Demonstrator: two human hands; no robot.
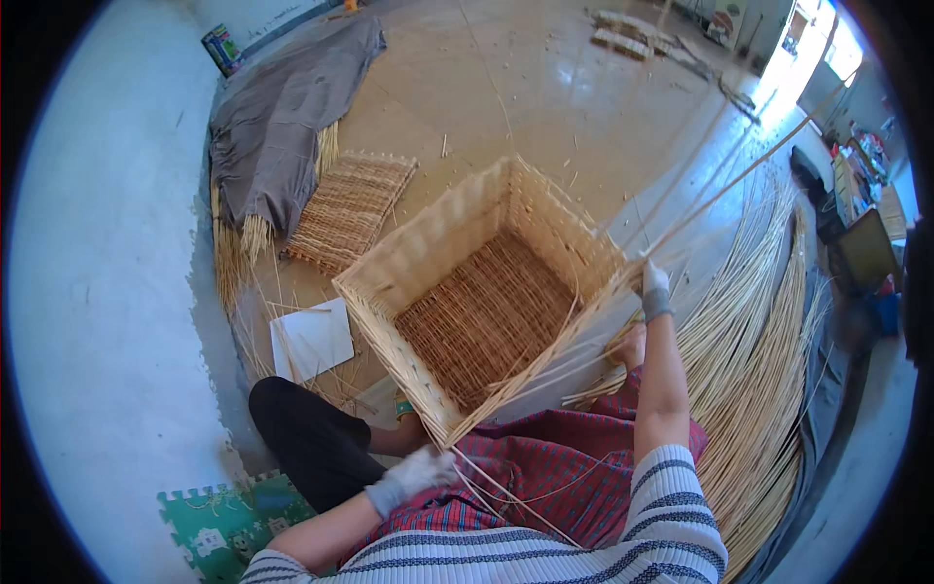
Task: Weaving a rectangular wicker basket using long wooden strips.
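A large square wicker basket (418, 375) tilts in front of me, pale at the walls and brown at its woven floor. My left hand (428, 472), in a light glove, has its fingers closed at the basket's near corner, beside loose rod ends. My right hand (652, 279), also gloved, is raised at the right corner, closed on a long wicker rod (739, 180) that stretches up to the right. Blur hides the fingertips there. Several loose rods (555, 375) stick out from the near rim toward my lap. A red checked cloth (574, 467) covers my lap.
A bundle of long pale rods (749, 389) lies on my right. To the left are a woven brown panel (350, 209), a white sheet (311, 341) and rods under a grey cover (282, 127). A green foam mat (233, 521) lies by the white wall (107, 292).
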